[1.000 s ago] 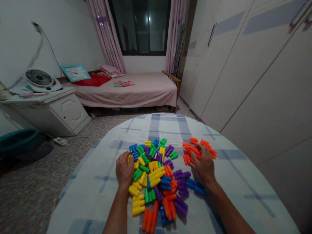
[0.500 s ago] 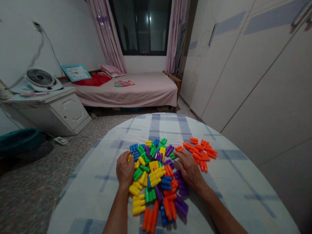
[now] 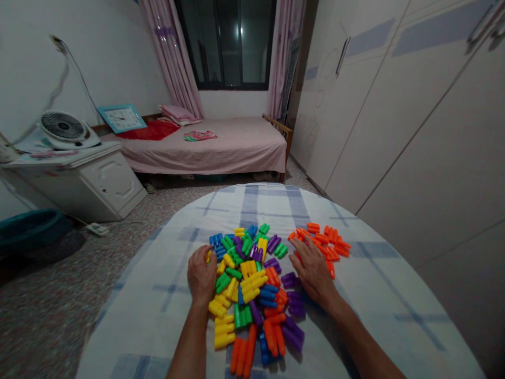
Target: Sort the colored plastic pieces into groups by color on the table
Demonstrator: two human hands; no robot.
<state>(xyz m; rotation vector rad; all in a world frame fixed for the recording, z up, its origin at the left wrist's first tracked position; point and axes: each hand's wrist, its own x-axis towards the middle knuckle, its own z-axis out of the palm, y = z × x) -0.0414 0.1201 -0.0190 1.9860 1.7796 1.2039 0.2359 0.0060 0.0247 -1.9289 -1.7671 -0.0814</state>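
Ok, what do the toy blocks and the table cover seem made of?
The blocks look like molded plastic: glossy, bright, with smooth rounded ends. The cover looks like matte fabric, given its soft printed plaid, though a coated cloth is possible.

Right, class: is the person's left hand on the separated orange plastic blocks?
No, the left hand rests at the edge of the mixed plastic blocks, while the orange plastic blocks lie nearer the right hand.

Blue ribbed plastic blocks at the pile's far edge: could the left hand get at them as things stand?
Probably yes: the left hand sits right beside the blue blocks; only a small yellow piece lies between.
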